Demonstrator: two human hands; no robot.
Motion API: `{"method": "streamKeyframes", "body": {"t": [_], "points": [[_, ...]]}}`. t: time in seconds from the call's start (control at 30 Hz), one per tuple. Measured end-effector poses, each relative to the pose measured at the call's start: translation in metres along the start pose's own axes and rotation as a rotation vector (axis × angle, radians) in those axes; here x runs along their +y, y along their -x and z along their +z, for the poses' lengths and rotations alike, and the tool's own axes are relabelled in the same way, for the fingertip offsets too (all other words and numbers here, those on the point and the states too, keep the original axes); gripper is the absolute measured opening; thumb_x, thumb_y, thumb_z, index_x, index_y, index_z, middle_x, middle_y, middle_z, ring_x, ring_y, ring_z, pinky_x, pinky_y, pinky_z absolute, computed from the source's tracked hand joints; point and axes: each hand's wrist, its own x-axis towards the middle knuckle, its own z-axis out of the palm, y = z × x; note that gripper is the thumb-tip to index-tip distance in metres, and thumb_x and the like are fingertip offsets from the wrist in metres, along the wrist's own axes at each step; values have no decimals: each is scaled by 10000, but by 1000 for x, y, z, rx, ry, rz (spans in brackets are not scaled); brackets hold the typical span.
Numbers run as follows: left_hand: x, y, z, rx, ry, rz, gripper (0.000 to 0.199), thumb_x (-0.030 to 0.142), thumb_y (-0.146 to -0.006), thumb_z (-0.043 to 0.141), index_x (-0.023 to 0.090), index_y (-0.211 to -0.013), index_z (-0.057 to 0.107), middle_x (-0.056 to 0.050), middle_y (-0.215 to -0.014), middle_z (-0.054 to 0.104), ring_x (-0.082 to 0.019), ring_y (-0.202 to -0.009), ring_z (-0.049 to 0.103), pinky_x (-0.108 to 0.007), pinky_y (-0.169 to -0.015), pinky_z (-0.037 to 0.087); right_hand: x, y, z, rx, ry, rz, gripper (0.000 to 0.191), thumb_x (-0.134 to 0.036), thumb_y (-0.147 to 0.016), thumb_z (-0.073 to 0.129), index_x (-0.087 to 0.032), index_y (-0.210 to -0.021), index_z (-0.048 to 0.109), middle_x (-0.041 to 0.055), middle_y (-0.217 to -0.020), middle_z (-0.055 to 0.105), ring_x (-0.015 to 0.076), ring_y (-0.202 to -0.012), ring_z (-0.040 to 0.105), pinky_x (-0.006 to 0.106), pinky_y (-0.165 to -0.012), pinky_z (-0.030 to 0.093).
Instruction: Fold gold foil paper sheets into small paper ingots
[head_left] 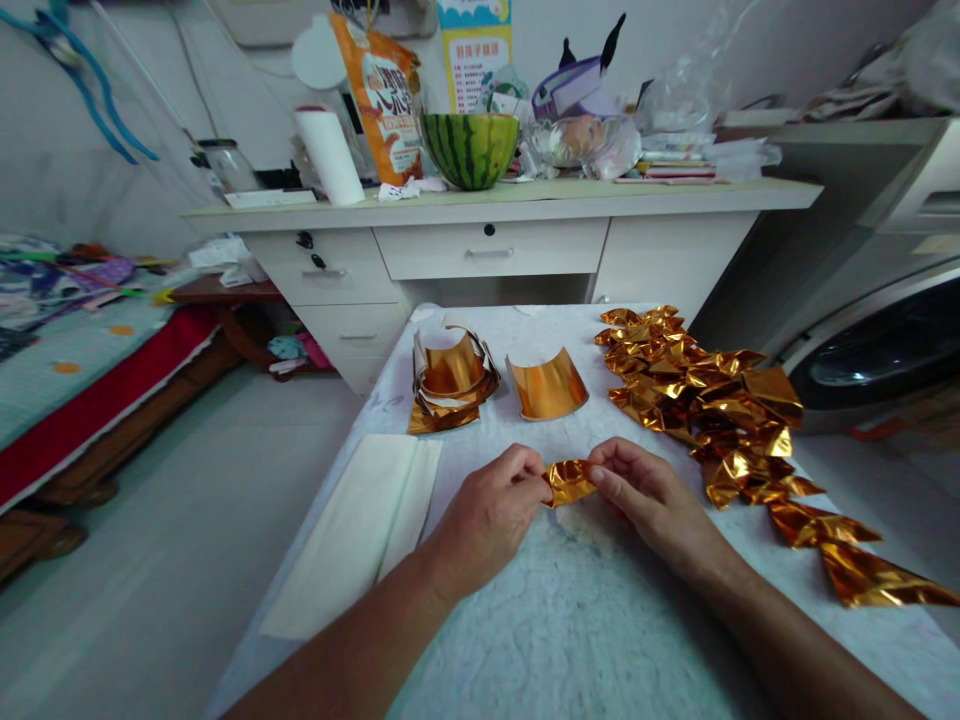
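Note:
A small piece of shiny gold foil paper (pixel 568 482) is stretched between my two hands above the cloth-covered table. My left hand (pixel 501 503) pinches its left end, and my right hand (pixel 646 500) pinches the right end with thumb and fingers. Just beyond lies a single curled gold foil sheet (pixel 551 385). Left of that sits a stack of curled gold foil sheets (pixel 452 375), their pale undersides showing at the edges. To the right spreads a heap of folded gold foil pieces (pixel 705 405), with several lying toward the near right edge.
Folded white paper (pixel 352 530) lies along the table's left side. Behind the table stands a white desk (pixel 491 245) bearing a cut watermelon (pixel 471 150), an orange pouch (pixel 384 100) and a paper roll (pixel 330 157). A washing machine (pixel 877 300) is at right, a bed (pixel 82 370) at left.

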Motion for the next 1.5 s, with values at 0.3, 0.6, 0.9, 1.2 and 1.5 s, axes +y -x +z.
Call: {"method": "streamKeyframes", "body": {"t": [0.3, 0.6, 0.9, 1.2, 1.5], "points": [[13, -2, -4, 23, 183, -230, 276, 192, -817, 600, 185, -1087, 539, -2, -878, 586, -132, -788, 587, -242, -713, 477, 13, -1, 6, 120, 195, -75, 142, -340, -882, 544, -207, -832, 533, -1, -702, 596, 137, -613, 540, 248, -546, 403], [9, -6, 4, -6, 154, -425, 145, 137, -844, 491, 199, -938, 583, 71, -588, 493, -100, -542, 481, -211, -544, 321, 5, 5, 13, 78, 291, -119, 133, -320, -911, 505, -210, -839, 520, -19, -665, 574, 123, -565, 505, 236, -514, 378], [8, -7, 3, 7, 135, -427, 150, 136, -877, 432, 201, -931, 557, 63, -604, 511, -113, -561, 498, -220, -558, 311, 0, 8, 15, 40, 359, -191, 113, -285, -916, 486, -210, -833, 502, -52, -604, 518, 104, -510, 467, 216, -478, 348], [13, -6, 3, -41, 39, -405, 157, 145, -886, 421, 213, -946, 549, 33, -708, 606, -138, -650, 586, -237, -621, 374, 0, 6, 19, 104, 471, -200, 145, -286, -920, 481, -205, -805, 515, -55, -568, 517, 99, -485, 461, 216, -469, 334], [8, -7, 5, -54, -17, -410, 198, 137, -888, 415, 208, -969, 580, 8, -786, 671, -162, -718, 641, -255, -651, 408, -5, 10, 21, 35, 530, -279, 163, -254, -939, 441, -216, -792, 501, -34, -597, 577, 103, -502, 500, 220, -499, 368]]}}
